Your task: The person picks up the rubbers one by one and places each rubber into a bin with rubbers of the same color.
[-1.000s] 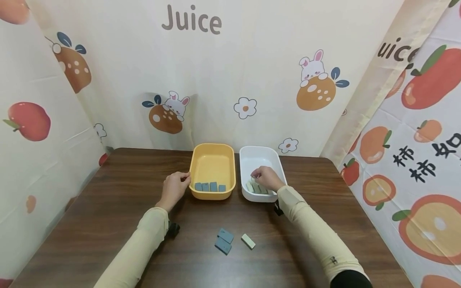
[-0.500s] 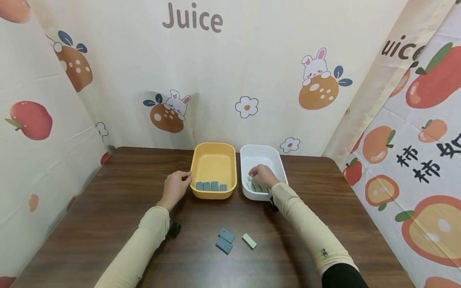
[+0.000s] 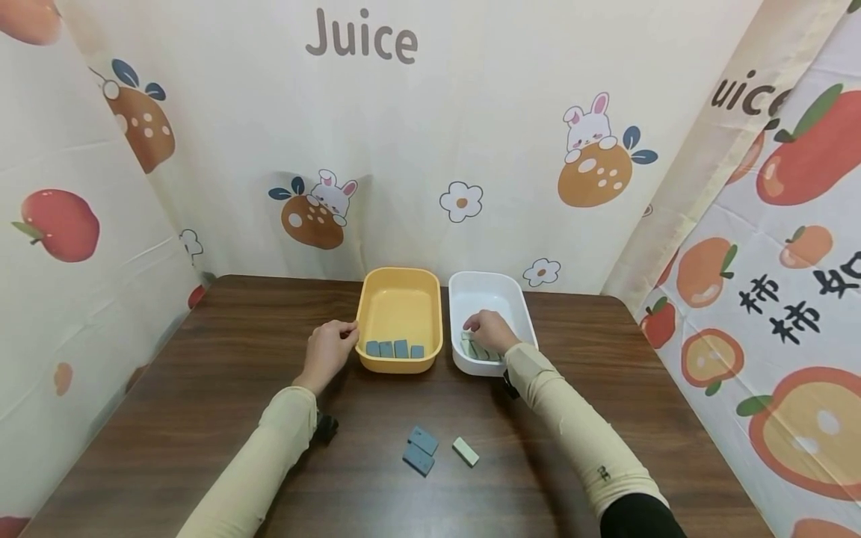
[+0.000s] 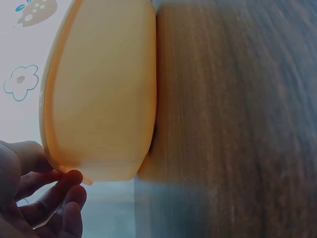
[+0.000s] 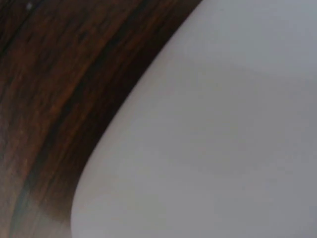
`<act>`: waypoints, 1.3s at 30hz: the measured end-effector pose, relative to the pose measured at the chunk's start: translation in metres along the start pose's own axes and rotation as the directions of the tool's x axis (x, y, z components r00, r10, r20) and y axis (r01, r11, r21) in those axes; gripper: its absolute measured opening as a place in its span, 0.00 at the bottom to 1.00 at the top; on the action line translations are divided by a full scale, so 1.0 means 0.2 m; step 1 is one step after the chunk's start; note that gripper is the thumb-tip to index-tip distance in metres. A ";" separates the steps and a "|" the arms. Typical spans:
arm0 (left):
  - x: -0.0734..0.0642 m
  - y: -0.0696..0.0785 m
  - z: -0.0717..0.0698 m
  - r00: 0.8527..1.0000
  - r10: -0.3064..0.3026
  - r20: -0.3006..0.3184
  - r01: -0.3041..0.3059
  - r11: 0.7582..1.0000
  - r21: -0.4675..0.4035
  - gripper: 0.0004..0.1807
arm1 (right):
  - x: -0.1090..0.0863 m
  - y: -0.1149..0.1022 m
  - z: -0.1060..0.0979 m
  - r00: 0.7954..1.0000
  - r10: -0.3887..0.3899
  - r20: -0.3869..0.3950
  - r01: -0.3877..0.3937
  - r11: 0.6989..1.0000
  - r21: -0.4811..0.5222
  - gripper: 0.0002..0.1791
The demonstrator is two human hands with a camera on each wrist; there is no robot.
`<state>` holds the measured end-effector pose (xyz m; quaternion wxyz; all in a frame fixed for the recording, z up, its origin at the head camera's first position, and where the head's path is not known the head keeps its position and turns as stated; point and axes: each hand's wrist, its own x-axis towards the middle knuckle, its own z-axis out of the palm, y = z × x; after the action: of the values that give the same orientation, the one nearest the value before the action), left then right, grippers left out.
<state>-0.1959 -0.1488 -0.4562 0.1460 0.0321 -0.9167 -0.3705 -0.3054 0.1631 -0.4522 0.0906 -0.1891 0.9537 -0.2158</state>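
My left hand (image 3: 328, 350) pinches the left rim of the yellow bin (image 3: 398, 299); the left wrist view shows thumb and fingers (image 4: 74, 177) at the bin's corner. Small blue-grey blocks (image 3: 400, 349) stand in a row along the bin's near wall. Reaching into the white bin (image 3: 487, 282), my right hand (image 3: 491, 332) has its fingertips together on a pale green block (image 3: 466, 337) at the left end of a row of pale green blocks, which the hand partly covers. In the right wrist view, the white bin's outer wall (image 5: 198, 139) hides that hand.
On the brown wooden table (image 3: 269, 314), two blue-grey blocks (image 3: 420, 450) lie side by side, with a pale green block (image 3: 466, 451) to their right. Behind the bins hangs a printed curtain (image 3: 403, 149). The bins stand next to each other at the table's far edge.
My right hand has shifted slightly left inside the white bin, toward the left end of the pale green row. My left hand keeps its hold on the yellow bin's rim.
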 end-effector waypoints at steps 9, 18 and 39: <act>0.00 0.00 0.00 1.000 -0.004 0.010 0.004 1.000 0.001 0.16 | -0.03 0.00 -0.01 1.000 0.005 -0.020 -0.004 0.997 0.075 0.15; 0.00 0.00 0.00 1.000 0.006 0.003 -0.006 1.000 0.000 0.16 | -0.09 0.01 -0.06 0.999 -0.014 -0.044 0.018 0.996 0.093 0.12; 0.00 -0.01 0.00 1.000 -0.006 0.018 0.006 1.000 0.004 0.16 | -0.24 0.08 -0.21 0.996 0.018 -0.085 -0.006 0.990 0.141 0.16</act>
<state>-0.1963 -0.1501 -0.4567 0.1365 0.0318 -0.9187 -0.3693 -0.2771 0.2116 -0.4175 0.0639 -0.1671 0.9402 -0.2898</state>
